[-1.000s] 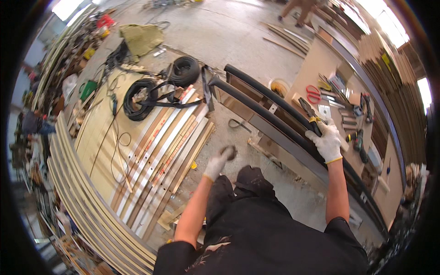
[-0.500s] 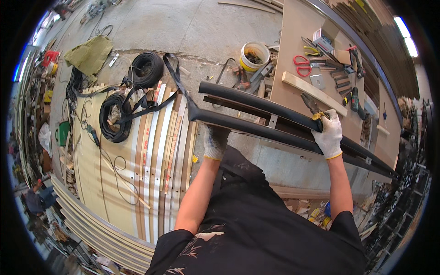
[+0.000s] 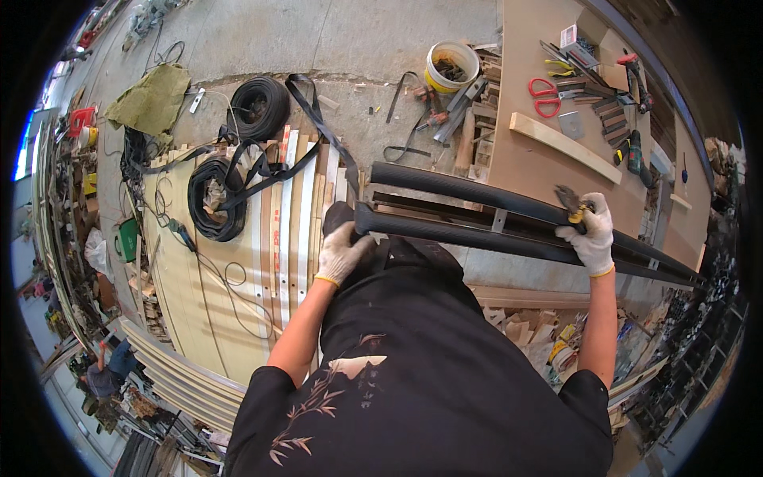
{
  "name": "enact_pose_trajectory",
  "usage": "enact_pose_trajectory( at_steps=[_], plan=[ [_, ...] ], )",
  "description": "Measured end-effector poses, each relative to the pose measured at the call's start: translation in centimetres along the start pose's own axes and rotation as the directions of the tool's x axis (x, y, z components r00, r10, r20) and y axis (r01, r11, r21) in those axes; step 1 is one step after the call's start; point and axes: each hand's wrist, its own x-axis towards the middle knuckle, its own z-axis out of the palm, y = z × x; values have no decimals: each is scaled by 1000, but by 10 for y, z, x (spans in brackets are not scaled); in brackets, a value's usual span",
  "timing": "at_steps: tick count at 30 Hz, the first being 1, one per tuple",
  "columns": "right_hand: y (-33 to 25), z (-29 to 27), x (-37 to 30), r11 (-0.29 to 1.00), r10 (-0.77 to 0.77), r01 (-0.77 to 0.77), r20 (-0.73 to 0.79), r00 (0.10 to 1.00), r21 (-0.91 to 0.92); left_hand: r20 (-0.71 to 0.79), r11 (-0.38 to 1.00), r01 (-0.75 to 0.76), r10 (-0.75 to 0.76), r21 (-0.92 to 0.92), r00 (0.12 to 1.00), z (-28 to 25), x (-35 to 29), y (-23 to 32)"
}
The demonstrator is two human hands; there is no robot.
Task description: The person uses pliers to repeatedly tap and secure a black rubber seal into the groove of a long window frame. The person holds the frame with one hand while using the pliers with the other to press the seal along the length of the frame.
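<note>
Across the front of me lies a long frame of two parallel black-covered rails (image 3: 469, 232), joined by small metal crosspieces. My left hand (image 3: 342, 253), in a white work glove, is closed at the left end of the nearer rail. A flat black strip (image 3: 338, 145) runs from the coils on the left to that end. In my gloved right hand (image 3: 592, 234) is a pair of pliers (image 3: 571, 203) with yellow-and-black handles, jaws pointing up and away, held over the rails.
Two black strip coils (image 3: 216, 199) lie left on boards and floor. A white-and-yellow bucket (image 3: 451, 67) stands beyond the rails. On the brown board at right are red scissors (image 3: 544, 97), a wooden batten (image 3: 564, 149) and a drill (image 3: 634, 155). Another person (image 3: 103, 380) is at far left.
My left hand has come out from beneath the nearer rail and moved left to its end. The rails sit slightly further right and lower in view. The right hand still holds the pliers.
</note>
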Motion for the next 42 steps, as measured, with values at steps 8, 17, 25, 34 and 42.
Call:
enact_pose_trajectory(
  at_steps=[8, 17, 25, 34, 42],
  plan=[
    [-13, 4, -14, 811, 582, -406, -654, 483, 421, -106, 693, -717, 710, -71, 697, -101, 35, 98],
    [-13, 45, -19, -55, 586, -991, -808, 64, -118, 345, 362, -917, 893, -166, 290, -104, 74, 154],
    [-13, 48, -21, -121, 604, -992, -795, -48, -32, 781, 591, -773, 361, 231, 509, -119, 61, 167],
    [-11, 48, -13, -136, 596, -989, -802, -36, -57, 806, 510, -827, 374, 235, 459, -125, 69, 156],
    [-31, 33, -32, 31, 540, -864, -736, -409, 503, 801, 541, -822, 405, 179, 440, -104, 70, 154]
  ],
)
